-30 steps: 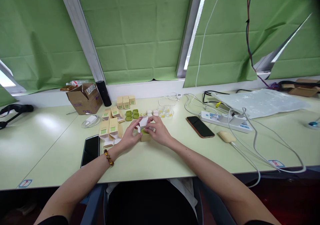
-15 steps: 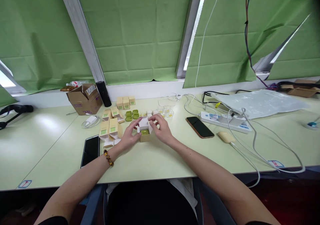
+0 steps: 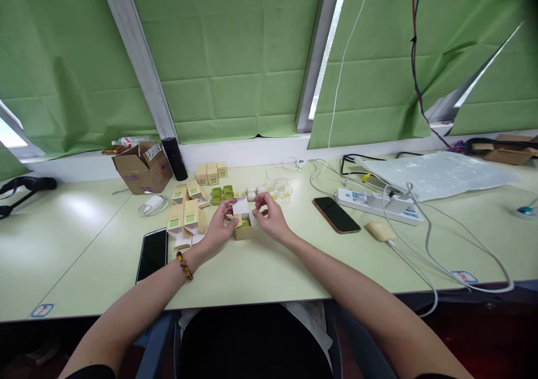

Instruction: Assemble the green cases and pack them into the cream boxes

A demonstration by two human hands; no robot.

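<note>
A small cardboard box (image 3: 243, 234) stands open on the table between my hands, its white-lined lid (image 3: 240, 204) raised at the back. Inside it sits a green item (image 3: 246, 222), partly covered by the left flap (image 3: 238, 220), which is bent inward. My left hand (image 3: 219, 225) is closed at the box's left side, fingers on that flap. Close to the right flap (image 3: 251, 217), my right hand (image 3: 270, 218) has curved fingers with the thumb apart, and holds nothing that I can see. Several similar boxes (image 3: 191, 213) with open flaps lie to the left.
Behind my hands are green cups (image 3: 222, 194), clear containers (image 3: 281, 189) and closed small boxes (image 3: 212, 173). Phones lie left (image 3: 152, 254) and right (image 3: 337, 215). A power strip (image 3: 379, 205) with loose white cables, an earphone case (image 3: 380, 231) and a large carton (image 3: 143, 166) also occupy the table.
The box's left flap has folded inward over the green item under my left fingers. My right hand has shifted slightly right, away from the right flap.
</note>
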